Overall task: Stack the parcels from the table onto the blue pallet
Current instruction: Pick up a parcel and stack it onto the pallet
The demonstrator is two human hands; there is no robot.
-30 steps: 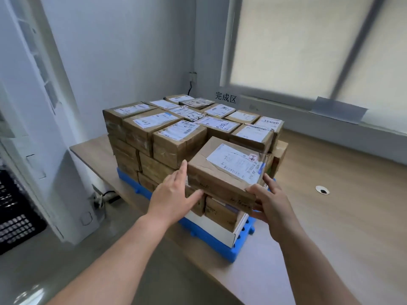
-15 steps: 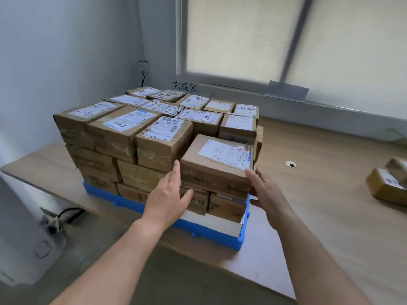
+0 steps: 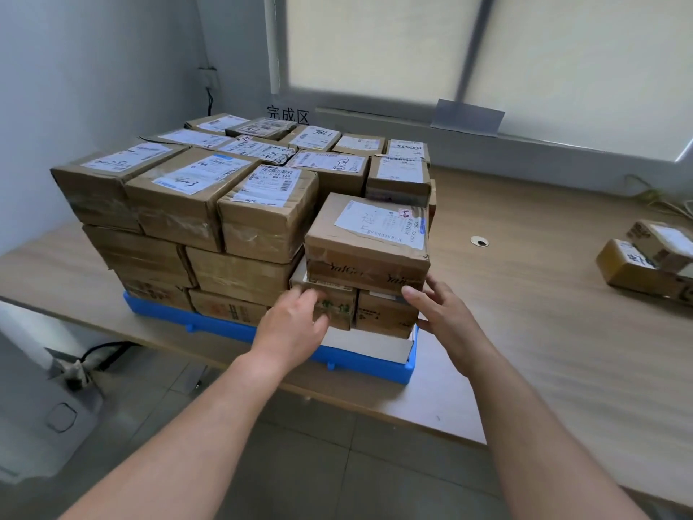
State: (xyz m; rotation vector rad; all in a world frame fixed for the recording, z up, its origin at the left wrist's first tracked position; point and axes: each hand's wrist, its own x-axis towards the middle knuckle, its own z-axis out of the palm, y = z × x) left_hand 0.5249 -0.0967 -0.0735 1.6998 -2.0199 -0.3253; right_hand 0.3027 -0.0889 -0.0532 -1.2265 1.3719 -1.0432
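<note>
Both your hands are slack-fingered and hold nothing, left hand (image 3: 296, 324) at the front parcel's (image 3: 369, 242) lower left corner, right hand (image 3: 446, 313) by its lower right, that parcel set on the stack (image 3: 168, 204) on the pallet (image 3: 225, 326), other parcels (image 3: 648, 262) far right on the table (image 3: 525, 332).

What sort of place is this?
Likely a parcel sorting or dispatch room: labelled brown cardboard parcels stacked on a blue plastic pallet, on a long wooden table, with loose parcels waiting at right.

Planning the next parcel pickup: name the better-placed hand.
Probably right. The open right hand is nearer the brown cardboard parcels lying rightward on the wooden table; the left hand is farther.
</note>
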